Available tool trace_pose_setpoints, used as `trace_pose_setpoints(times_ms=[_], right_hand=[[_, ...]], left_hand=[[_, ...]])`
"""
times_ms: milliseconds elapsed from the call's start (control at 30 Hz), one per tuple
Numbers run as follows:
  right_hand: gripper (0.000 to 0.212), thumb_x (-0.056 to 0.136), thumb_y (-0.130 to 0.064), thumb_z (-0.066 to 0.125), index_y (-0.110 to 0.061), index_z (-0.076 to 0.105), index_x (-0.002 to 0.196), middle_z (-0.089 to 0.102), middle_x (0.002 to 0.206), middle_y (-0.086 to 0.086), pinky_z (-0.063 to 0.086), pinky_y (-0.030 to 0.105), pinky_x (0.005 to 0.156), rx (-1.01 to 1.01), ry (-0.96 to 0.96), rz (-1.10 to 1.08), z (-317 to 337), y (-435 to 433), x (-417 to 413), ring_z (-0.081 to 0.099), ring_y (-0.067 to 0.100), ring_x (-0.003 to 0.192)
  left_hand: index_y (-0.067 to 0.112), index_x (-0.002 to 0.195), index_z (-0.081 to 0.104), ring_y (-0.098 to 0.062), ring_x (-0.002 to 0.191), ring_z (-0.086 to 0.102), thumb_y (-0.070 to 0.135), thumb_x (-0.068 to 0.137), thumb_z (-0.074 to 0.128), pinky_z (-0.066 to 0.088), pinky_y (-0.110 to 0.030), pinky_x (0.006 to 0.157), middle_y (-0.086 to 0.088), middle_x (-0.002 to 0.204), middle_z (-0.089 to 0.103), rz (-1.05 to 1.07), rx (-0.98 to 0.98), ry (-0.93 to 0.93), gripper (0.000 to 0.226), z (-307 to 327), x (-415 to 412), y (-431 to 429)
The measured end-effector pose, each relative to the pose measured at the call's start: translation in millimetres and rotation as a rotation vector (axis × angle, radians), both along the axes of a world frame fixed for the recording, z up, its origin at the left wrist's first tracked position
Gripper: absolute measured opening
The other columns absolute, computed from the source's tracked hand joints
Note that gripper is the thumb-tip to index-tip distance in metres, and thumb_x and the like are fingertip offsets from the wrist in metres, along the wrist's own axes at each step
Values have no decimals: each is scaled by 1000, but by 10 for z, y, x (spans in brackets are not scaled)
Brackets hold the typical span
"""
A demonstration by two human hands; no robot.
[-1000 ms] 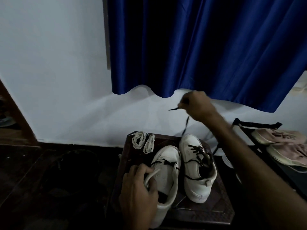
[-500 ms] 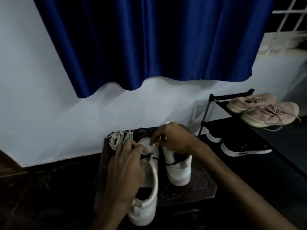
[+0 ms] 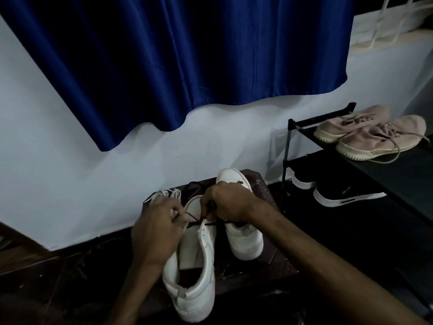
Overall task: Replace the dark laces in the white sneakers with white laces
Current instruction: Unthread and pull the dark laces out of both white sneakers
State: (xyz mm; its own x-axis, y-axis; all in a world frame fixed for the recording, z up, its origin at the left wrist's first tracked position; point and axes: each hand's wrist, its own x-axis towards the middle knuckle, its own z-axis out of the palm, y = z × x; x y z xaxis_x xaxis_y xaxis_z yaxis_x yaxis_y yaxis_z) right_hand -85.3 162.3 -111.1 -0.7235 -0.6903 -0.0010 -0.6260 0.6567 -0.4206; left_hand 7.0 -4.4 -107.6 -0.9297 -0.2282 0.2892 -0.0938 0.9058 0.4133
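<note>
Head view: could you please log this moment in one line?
near sneaker: unlacing; left hand: pinches dark lace; right hand: pinches it; white laces: unused

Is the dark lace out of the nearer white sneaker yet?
Partly in: the dark lace crosses the nearer sneaker's front eyelets; those toward the opening look bare.

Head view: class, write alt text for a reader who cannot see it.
The left hand and right hand pinch a dark lace across the nearer white sneaker, beside a second white sneaker on a small dark table. Coiled white laces lie beyond the left hand.
</note>
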Motion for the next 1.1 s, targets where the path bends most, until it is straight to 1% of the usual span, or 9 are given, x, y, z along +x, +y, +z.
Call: trace_pose_setpoints(times_ms=[67,167,300,400,467,533,667,867,1100], right_hand=[[16,78,-18,72,-30,73,88,70,98,-11,47,28,72,-16,-38,-9,5,5,0,60,7,92],[19,78,-10,73,-26,75,88,73,91,-8,52,27,75,-29,-165,1,47,-5,-41,64,7,88],[17,79,-13,77,-18,76,95,75,93,1,50,21,74,42,-301,80,140,-69,-163,63,7,79],[15,78,-15,78,-17,76,93,75,92,1,50,22,79,41,-330,87,131,-81,-220,66,7,82],[13,77,-16,79,-17,76,90,75,91,0,52,24,83,10,-336,92,100,-75,-231,68,9,84],[12,77,-16,79,-18,76,88,75,90,-2,54,28,85,-34,-334,93,66,-53,-223,69,10,86],[12,78,-16,78,-22,74,88,73,85,-6,53,23,76,-89,-260,101,12,-10,-166,67,6,80],[14,78,-18,78,-25,71,88,73,84,-3,54,29,75,-69,-250,103,3,-33,-149,67,11,79],[14,78,-15,79,-23,72,87,74,85,1,55,36,80,-80,-333,86,25,-37,-163,69,18,83]], left_hand=[[24,72,63,-22,78,60,18,79,77,47,-31,70,7,86,63,88,293,7,17,-39,-55,-160],[10,77,58,-22,68,52,0,88,65,42,-27,63,-6,79,66,155,951,-30,16,-169,-46,-204],[15,89,60,-12,61,43,1,93,55,38,-26,59,1,76,59,241,1279,-58,16,-317,-22,-275],[18,95,62,-7,48,36,3,95,47,33,-20,45,4,66,50,190,1409,-17,21,-215,-18,-347],[17,91,67,-5,47,36,14,96,51,32,-18,43,4,61,47,54,1163,29,17,-113,-15,-389],[20,86,70,-3,59,51,29,91,58,40,-18,54,10,71,60,-179,709,59,16,-10,1,-379],[32,91,70,0,91,57,35,86,67,46,-23,79,14,92,57,-431,96,-153,7,45,-43,-152],[30,92,68,-4,98,59,27,83,65,40,-21,77,14,99,64,-329,-120,-179,10,78,-82,-31],[22,99,70,-20,109,61,20,89,58,47,-31,86,1,110,66,-215,-268,-200,16,188,-83,60]])
